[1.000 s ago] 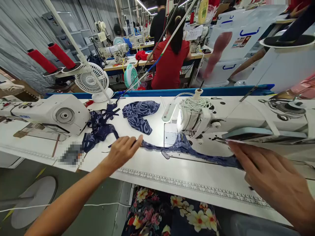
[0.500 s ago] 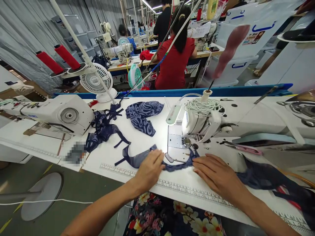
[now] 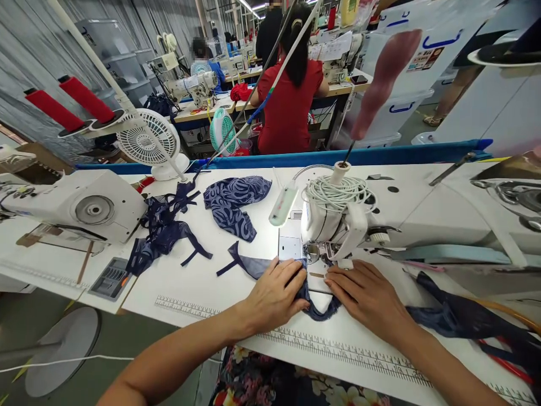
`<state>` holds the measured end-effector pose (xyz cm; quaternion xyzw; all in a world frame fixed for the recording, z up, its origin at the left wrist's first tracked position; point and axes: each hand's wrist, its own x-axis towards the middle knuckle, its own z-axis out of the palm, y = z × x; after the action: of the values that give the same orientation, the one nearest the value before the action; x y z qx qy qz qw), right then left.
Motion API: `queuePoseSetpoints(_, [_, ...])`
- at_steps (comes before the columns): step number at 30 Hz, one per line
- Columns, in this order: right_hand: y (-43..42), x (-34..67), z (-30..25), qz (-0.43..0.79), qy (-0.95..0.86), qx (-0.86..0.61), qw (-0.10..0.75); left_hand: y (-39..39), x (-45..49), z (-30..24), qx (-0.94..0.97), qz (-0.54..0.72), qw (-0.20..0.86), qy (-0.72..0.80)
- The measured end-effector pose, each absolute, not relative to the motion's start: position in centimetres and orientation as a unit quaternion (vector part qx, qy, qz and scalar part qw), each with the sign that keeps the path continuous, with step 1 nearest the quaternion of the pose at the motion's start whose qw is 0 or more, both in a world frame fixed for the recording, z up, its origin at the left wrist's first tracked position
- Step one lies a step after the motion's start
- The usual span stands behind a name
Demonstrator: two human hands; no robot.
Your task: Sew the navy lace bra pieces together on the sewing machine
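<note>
From where I'm standing, the navy strip is right at the needle end of the sewing machine, its slack loop dipping toward the front edge of the sewing table. Left hand is low and flattish over it, fingers close together, probably so it won't slide. Right hand comes in from the other side, fingertips just by the needle plate, over the strip's other end. Can't tell if either is really pinching. Patterned pieces lie toward the back edge and the navy pile off left, I'd guess to leave elbow room
</note>
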<state>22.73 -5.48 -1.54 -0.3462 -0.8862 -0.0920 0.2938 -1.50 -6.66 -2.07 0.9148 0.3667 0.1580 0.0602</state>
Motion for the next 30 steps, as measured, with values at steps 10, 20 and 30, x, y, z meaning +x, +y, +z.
queuePoseSetpoints(10, [-5.3,22.8,-1.6,-0.100,-0.871,-0.373,0.303,-6.0,-0.6,-2.1,0.904,0.125,0.049,0.406])
queuePoseSetpoints(20, [-5.6,22.7,-0.8,-0.139,-0.867,-0.378,0.292,-7.7,-1.3,-1.8,0.907,0.132,0.029,0.399])
queuePoseSetpoints(30, [-2.9,19.1,-1.5,-0.114,-0.877,-0.412,0.219,-8.7,-2.3,-1.3,0.907,0.108,0.044,0.404])
